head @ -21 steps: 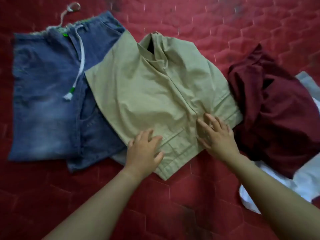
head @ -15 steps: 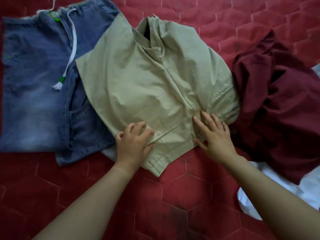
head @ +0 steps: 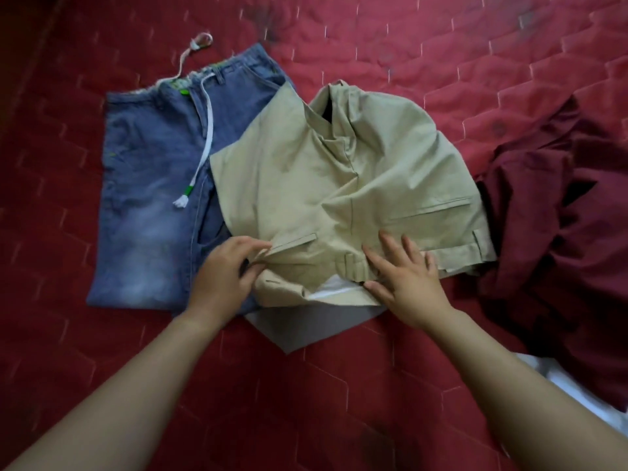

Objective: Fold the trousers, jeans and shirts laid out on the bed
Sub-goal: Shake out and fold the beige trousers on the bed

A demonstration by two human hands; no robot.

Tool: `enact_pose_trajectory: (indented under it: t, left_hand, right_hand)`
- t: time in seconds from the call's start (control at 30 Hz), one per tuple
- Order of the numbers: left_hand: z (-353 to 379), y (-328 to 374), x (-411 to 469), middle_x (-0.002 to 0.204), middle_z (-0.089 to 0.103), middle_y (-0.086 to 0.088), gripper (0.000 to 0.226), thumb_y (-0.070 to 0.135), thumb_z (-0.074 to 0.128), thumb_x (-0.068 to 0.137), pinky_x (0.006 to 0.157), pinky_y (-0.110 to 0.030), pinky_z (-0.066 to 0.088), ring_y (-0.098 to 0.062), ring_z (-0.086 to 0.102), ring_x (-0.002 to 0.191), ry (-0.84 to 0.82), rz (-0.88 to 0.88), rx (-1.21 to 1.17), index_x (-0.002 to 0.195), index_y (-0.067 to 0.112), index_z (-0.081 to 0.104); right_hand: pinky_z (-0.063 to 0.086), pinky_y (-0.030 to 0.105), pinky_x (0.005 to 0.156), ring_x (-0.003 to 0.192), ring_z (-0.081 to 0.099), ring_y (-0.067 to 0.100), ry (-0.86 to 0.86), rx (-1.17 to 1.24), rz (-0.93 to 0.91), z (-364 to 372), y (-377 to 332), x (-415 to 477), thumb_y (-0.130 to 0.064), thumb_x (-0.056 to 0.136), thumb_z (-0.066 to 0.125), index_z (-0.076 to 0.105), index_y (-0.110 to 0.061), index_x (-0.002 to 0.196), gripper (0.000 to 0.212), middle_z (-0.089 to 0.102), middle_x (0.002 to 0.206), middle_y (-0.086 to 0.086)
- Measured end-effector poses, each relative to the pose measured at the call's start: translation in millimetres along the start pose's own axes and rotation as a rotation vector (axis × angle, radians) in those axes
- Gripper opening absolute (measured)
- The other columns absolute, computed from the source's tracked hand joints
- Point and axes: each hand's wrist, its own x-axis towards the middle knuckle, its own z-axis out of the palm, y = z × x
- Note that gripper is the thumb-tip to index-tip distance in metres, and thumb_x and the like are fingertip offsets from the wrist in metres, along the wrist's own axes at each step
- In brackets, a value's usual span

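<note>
Folded khaki trousers point(head: 339, 185) lie in the middle of the red quilted bed point(head: 407, 56), overlapping folded blue jeans point(head: 149, 185) on the left. My left hand point(head: 224, 277) pinches the khaki waistband corner by the near pocket and bunches it up. On the waistband just to the right, my right hand point(head: 404, 277) presses flat with fingers spread. A crumpled maroon garment point(head: 560, 232) is heaped at the right. A grey cloth point(head: 306, 328) shows under the khaki's near edge.
A white drawstring point(head: 204, 144) trails over the jeans and past their waistband. White fabric point(head: 577, 396) pokes out beneath the maroon heap at the lower right. Bare red quilt stretches along the near side and far edge.
My left hand went from lying flat on the khaki to pinching its near corner, lifting it and exposing grey cloth beneath. The right hand stayed pressed on the waistband. The camera view pulled back.
</note>
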Motion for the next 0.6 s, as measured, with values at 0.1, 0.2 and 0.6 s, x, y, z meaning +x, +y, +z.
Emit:
enact_pose_trajectory:
  t: [0.1, 0.2, 0.6]
  left_hand:
    - [24.0, 18.5, -17.5, 0.109, 0.058, -0.003, 0.037, -0.004, 0.066, 0.076, 0.088, -0.030, 0.045, -0.020, 0.056, 0.100, 0.027, 0.074, -0.060, 0.106, 0.018, 0.068]
    - [44.6, 18.8, -36.6, 0.119, 0.055, -0.002, 0.034, 0.004, 0.069, 0.075, 0.092, -0.024, 0.040, -0.018, 0.055, 0.107, -0.101, 0.055, -0.069, 0.104, 0.020, 0.069]
    - [95.3, 30.8, -81.1, 0.127, 0.052, -0.004, 0.036, 0.034, 0.076, 0.071, 0.092, -0.034, 0.041, -0.019, 0.050, 0.115, -0.084, 0.140, 0.076, 0.105, 0.023, 0.067]
  right_hand:
    - [0.015, 0.051, 0.108, 0.142, 0.010, 0.025, -0.003, -0.039, -0.023, -1.5, 15.1, 2.4, -0.054, 0.087, 0.050, 0.030, -0.045, 0.141, 0.057, 0.013, 0.156, -0.007]
    - [0.034, 0.045, 0.097, 0.129, 0.040, 0.029, 0.128, 0.047, -0.076, -14.9, 32.6, -3.5, -0.039, 0.086, 0.061, 0.061, -0.035, 0.121, 0.035, 0.043, 0.142, 0.006]
    - [0.045, 0.050, 0.093, 0.122, 0.048, 0.030, 0.171, 0.130, -0.149, -15.1, 74.6, -10.3, -0.028, 0.083, 0.067, 0.061, -0.017, 0.121, 0.040, 0.048, 0.135, 0.012]
